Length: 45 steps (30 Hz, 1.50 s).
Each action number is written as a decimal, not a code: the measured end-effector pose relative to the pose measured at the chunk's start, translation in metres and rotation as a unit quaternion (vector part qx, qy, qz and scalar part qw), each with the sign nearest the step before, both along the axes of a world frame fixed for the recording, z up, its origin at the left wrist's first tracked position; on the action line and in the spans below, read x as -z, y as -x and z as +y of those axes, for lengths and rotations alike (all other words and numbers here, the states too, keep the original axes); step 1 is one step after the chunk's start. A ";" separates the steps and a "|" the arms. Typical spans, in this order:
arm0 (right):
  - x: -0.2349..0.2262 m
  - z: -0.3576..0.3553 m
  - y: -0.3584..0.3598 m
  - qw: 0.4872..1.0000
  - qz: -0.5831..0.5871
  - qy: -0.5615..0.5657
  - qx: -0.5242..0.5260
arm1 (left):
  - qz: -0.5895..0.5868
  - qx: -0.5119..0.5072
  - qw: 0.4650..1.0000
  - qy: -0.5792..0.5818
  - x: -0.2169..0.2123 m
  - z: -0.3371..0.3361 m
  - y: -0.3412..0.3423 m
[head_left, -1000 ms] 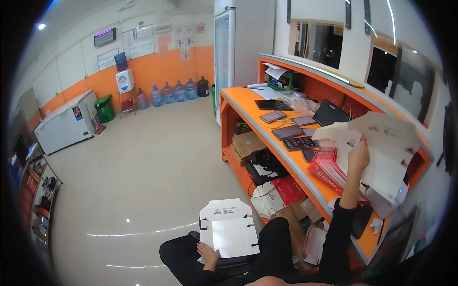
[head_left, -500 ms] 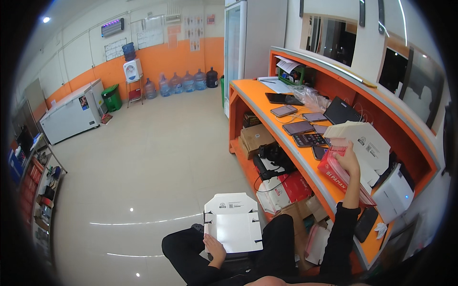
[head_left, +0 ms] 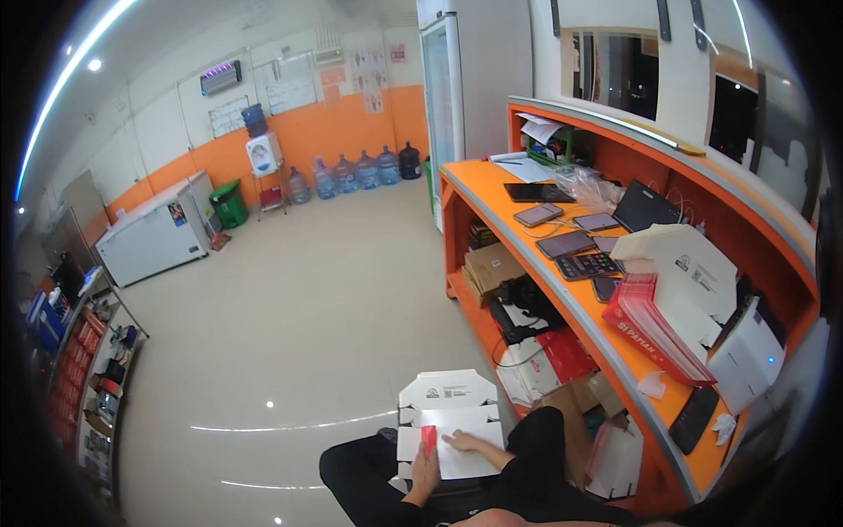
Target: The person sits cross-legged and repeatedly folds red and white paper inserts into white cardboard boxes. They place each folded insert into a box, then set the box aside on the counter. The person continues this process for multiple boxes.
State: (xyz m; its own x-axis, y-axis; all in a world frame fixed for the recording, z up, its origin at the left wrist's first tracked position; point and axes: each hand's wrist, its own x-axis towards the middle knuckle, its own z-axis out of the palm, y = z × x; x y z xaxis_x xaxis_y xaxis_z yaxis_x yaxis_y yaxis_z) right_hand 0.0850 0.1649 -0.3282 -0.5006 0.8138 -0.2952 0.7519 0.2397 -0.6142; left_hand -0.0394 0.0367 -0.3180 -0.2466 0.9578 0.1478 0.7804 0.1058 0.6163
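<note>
A flat white cardboard box blank [head_left: 448, 413] with cut corners and slits lies across my lap. My left hand [head_left: 425, 474] is at its lower left and grips a small red piece of card [head_left: 428, 437], held upright over the sheet. My right hand [head_left: 470, 443] rests on the middle of the blank with its fingers stretched out. To the right, on the orange counter [head_left: 492, 189], stands a stack of folded red-and-white cardboard [head_left: 659, 329]. Behind it leans a pile of white box blanks [head_left: 694, 268].
Several phones [head_left: 566, 245] and a dark tablet [head_left: 639, 209] lie on the counter, with a white printer [head_left: 746, 356] and black keyboard [head_left: 694, 420] nearer me. Boxes [head_left: 492, 268] fill the shelf below. A laden rack [head_left: 97, 369] stands left; a chest freezer [head_left: 158, 233] is farther off.
My right hand has left the red-and-white stack on the counter and come down onto the blank. The small red card is now in my left hand. The view has shifted slightly left.
</note>
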 end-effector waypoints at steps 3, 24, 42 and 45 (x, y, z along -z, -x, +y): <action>0.019 -0.033 0.048 0.970 0.164 0.078 0.160 | 0.020 0.110 0.994 0.013 -0.028 -0.011 0.013; -0.208 -0.028 -0.009 0.745 0.577 0.272 0.195 | -0.211 0.136 0.951 -0.179 -0.212 -0.023 -0.016; -0.307 -0.065 -0.017 0.808 0.566 0.011 0.162 | -0.111 0.181 0.972 -0.106 -0.310 -0.004 -0.012; -0.309 -0.072 -0.013 0.818 0.557 -0.025 0.141 | -0.149 0.159 0.962 -0.167 -0.295 -0.007 -0.018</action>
